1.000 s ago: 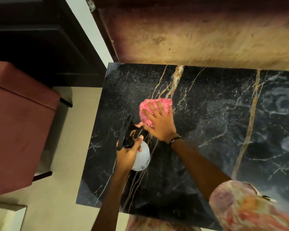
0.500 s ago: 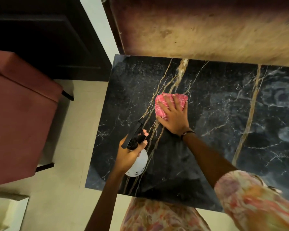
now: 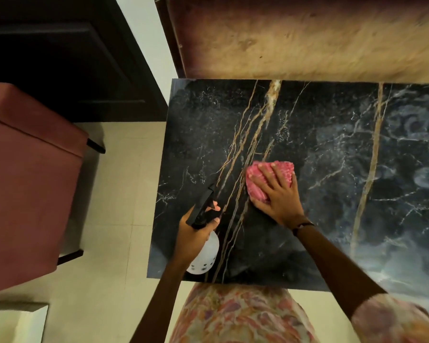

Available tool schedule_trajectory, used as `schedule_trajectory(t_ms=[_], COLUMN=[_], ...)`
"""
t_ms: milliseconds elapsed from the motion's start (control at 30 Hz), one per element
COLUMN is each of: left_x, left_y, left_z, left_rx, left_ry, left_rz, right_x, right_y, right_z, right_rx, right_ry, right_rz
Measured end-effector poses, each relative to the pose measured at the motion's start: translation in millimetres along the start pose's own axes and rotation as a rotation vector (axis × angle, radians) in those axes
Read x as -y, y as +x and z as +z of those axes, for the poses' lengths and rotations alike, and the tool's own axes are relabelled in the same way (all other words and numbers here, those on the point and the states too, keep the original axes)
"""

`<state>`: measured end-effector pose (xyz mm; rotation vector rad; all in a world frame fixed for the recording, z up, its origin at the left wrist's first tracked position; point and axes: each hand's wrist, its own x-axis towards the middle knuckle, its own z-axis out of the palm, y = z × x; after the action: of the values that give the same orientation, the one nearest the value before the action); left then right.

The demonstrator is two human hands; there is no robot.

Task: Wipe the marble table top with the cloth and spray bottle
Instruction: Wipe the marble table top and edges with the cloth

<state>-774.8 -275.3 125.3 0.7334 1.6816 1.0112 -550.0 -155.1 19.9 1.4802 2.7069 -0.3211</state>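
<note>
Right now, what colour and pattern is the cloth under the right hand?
Pink with a pale checked pattern; the cloth shows best in the head view.

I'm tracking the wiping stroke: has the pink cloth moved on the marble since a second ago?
Yes. The pink cloth has slid rightward, from left of the thick gold vein to its right, under the right hand.

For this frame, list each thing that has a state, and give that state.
cloth: bunched, flat on the table, pressed under the right hand
right hand: fingers spread, pressing the cloth
spray bottle: lifted, tilted, nozzle pointing away from the person
left hand: grips the spray bottle at its neck
table: hazy smears at the right
</note>
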Motion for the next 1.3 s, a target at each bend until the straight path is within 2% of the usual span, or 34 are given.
schedule_trajectory(t_ms=[67, 133, 300, 433, 567, 633, 700, 767, 867, 1000, 1133, 1233, 1300], left_x=[8.1, 16.1, 24.5, 29.5, 33.6, 34.9, 34.9, 34.6, 37.8, 36.5, 42.7, 45.6, 46.9], left_y=[-2.2, -4.6, -14.7, -21.9, -32.9, -38.4, -44.4, -51.0, -57.2, -70.5, -88.9, -99.5, -107.8], left_z=[-4.4, -8.8, -14.6, -15.7, -15.2, -14.9, -14.6, -13.8, -13.2, -16.6, -23.7, -27.8, -29.1], left_rx=[0.004, 0.02, 0.043, -0.003, -0.045, -0.047, -0.059, -0.081, -0.146, -0.181, -0.185, -0.196, -0.194], left_ry=[0.013, 0.027, 0.017, 0.038, 0.036, 0.023, 0.025, 0.025, 0.041, -0.029, -0.123, -0.182, -0.198], left_rz=[0.022, 0.031, 0.014, 0.026, 0.012, 0.01, 0.013, 0.014, -0.008, -0.042, -0.122, -0.146, -0.15], right_x=[27.1, 57.7, 109.8, 65.8, 27.6, 41.2, 68.0, 98.6, 136.9, 110.1, 52.0, 69.0, 99.6], right_y=[22.5, 33.7, -28.7, -91.7, -73.6, -48.0, -27.8, -23.1, -57.4, -128.7, -133.6, -105.0, -89.5], right_z=[1.4, 7.2, 25.3, 28.7, 16.4, 11.5, 11.9, 19.3, 30.3, 40.7, 30.7, 24.8, 27.4], right_rx=[-0.004, 0.007, 0.015, 0.026, 0.034, 0.05, 0.071, 0.076, 0.095, 0.093, 0.064, 0.104, 0.114], right_ry=[0.017, 0.023, 0.015, -0.05, -0.024, 0.006, 0.032, 0.045, 0.036, -0.03, -0.028, 0.01, 0.036], right_rz=[0.109, 0.095, -0.23, -0.352, -0.168, -0.044, 0.001, -0.075, -0.312, -0.477, -0.357, -0.189, -0.163])
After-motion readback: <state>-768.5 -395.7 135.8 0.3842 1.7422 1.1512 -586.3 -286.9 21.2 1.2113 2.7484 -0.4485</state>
